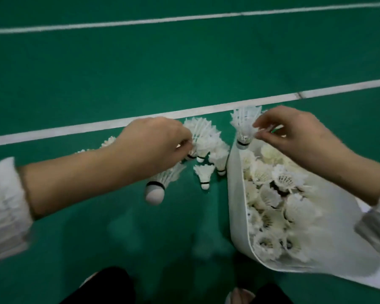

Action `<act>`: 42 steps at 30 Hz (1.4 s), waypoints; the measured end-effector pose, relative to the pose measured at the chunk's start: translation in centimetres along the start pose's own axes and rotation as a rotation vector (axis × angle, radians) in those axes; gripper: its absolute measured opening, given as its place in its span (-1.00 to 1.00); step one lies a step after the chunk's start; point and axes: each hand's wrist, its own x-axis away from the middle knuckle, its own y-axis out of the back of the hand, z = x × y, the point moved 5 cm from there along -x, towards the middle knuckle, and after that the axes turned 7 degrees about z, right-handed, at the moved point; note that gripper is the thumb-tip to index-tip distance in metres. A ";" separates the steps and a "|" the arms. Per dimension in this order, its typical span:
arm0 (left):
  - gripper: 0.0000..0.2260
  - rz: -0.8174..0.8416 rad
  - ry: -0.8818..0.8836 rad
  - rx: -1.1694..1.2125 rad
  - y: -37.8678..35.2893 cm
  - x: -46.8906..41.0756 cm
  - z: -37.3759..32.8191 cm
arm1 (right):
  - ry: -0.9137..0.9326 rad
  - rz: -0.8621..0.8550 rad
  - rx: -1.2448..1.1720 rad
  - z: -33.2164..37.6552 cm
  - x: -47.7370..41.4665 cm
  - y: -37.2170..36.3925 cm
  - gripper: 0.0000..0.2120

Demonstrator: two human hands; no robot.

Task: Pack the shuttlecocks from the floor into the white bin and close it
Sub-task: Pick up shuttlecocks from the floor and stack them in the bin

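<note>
— The left hand (154, 141)?
— Fingers curled round the floor shuttlecocks (204, 141), by the white line (75, 128) (a few lie loose nearby).
— And the right hand (294, 137)?
— Pinching a single shuttlecock (245, 126) above the far corner of the white bin (237, 205), open and heaped full.

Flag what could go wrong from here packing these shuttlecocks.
1. The right hand pinches a shuttlecock just over the white bin at its far corner. Dropped there, it could tip out onto the court.
2. Its load already looks heaped near the rim, so closing may crush feathers.
3. The left hand seems to grip several from the floor pile; one could slip.
</note>
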 end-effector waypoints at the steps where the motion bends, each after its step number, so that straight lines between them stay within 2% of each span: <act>1: -0.71 -0.010 -0.001 0.032 0.3 -1.2 -1.7 | -0.043 -0.013 -0.017 -1.6 1.3 0.6 -0.88; 4: -0.72 0.000 0.011 0.176 -1.0 -4.5 -7.2 | -0.163 -0.026 -0.065 -6.6 5.2 -0.4 -0.97; 9: -0.72 0.066 0.036 0.336 -6.1 -6.3 -13.9 | -0.270 -0.012 -0.176 -12.2 9.0 -4.9 -0.92; 16: -0.78 0.053 0.198 0.439 -9.0 -5.8 -13.3 | -0.263 0.171 -0.071 -14.5 8.1 -11.5 -0.85; 19: -0.80 0.050 0.203 0.452 -9.0 -5.6 -13.4 | -0.290 0.263 0.045 -14.4 7.8 -13.3 -0.80; 21: -0.79 0.060 0.176 0.445 -9.0 -5.4 -13.9 | -0.293 0.225 0.063 -14.0 8.1 -12.5 -0.76; 22: -0.79 0.071 0.157 0.442 -9.0 -5.4 -14.2 | -0.301 0.165 0.000 -13.9 8.6 -11.4 -0.72; 24: -0.79 0.084 0.111 0.444 -9.0 -5.5 -14.9 | -0.298 0.010 -0.252 -13.7 9.7 -8.7 -0.60; 26: -0.79 0.074 0.065 0.454 -8.9 -5.6 -15.8 | -0.228 -0.060 -0.421 -13.1 10.4 -6.5 -0.49; 28: -0.79 0.068 0.013 0.458 -8.9 -5.8 -16.8 | -0.189 -0.038 -0.374 -12.8 10.4 -5.9 -0.52; 31: -0.76 0.069 -0.013 0.466 -8.8 -6.1 -17.5 | -0.262 -0.124 -0.247 -13.4 10.0 -5.2 -0.88; 33: -0.66 0.071 0.034 0.538 -8.5 -6.2 -17.0 | -0.358 -0.260 -0.239 -14.6 10.1 -4.2 -0.88; 35: -0.65 0.023 0.108 0.651 -7.7 -6.1 -16.0 | -0.417 -0.341 -0.208 -15.7 10.0 -3.2 -0.83; 39: -0.76 -0.103 0.184 0.724 -6.1 -5.8 -14.2 | -0.410 -0.236 -0.032 -17.3 8.4 -5.1 -0.80; 42: -0.63 -0.115 0.223 0.737 -6.0 -5.6 -14.0 | -0.386 -0.089 0.095 -17.6 7.3 -8.4 -0.79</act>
